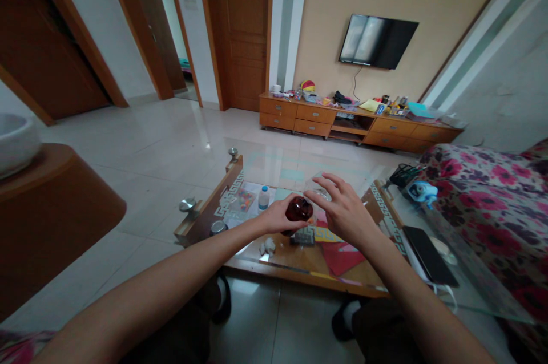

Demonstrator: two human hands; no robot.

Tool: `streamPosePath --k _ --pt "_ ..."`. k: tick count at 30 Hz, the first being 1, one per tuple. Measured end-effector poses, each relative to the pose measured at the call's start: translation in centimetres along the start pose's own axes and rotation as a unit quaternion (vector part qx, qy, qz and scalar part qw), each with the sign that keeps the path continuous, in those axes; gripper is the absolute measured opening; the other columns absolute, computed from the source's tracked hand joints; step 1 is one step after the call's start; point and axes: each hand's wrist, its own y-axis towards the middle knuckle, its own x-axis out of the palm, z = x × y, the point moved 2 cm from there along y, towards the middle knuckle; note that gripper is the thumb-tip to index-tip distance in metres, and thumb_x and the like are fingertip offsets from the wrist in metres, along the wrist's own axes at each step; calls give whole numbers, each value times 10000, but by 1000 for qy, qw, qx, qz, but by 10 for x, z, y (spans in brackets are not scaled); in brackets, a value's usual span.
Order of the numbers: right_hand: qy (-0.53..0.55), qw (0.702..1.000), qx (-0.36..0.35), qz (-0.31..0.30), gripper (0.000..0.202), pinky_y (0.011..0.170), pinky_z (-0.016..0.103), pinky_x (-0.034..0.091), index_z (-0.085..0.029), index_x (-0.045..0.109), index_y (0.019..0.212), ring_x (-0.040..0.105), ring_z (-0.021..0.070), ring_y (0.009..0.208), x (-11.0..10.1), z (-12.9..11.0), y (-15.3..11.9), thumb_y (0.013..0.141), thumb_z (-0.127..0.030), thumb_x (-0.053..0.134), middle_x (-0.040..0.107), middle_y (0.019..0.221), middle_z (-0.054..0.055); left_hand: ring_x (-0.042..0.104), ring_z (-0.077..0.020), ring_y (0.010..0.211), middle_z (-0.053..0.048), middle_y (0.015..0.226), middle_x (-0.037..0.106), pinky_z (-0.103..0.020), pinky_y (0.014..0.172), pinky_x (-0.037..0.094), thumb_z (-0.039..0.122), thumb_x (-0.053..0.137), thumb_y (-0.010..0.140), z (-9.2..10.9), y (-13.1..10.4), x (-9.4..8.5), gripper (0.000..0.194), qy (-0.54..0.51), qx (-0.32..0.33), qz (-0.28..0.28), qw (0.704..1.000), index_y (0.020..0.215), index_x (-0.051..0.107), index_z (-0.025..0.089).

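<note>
My left hand is closed around a rounded, dark red-brown glossy bottle, held above the glass-topped coffee table. What looks like its dark opening faces up and to the right. Just right of it, my right hand has its fingers bent and spread apart. A clear, see-through round thing shows between and behind those fingers; whether they touch it is hard to see. Under the hands are a small dark box, a red sheet and some crumpled white tissue.
A small water bottle with a blue cap stands left of my hands, near a round dark-lidded jar. On the right lie a black phone and a blue-and-white toy-like object. Beyond are a flowered sofa and a cluttered low cabinet.
</note>
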Motion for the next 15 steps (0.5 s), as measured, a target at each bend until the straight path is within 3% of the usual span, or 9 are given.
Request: streamPosePath --k 15 --pt "-17 1000 -12 -1 681 1146 570 451 -277 573 1454 300 361 1543 1 -7 4 841 6 662 391 1658 122 739 -313 1063 -67 1168 760 -465 976 567 614 858 713 -5 -1 -3 853 -3 -2 -9 1000 1420 529 270"
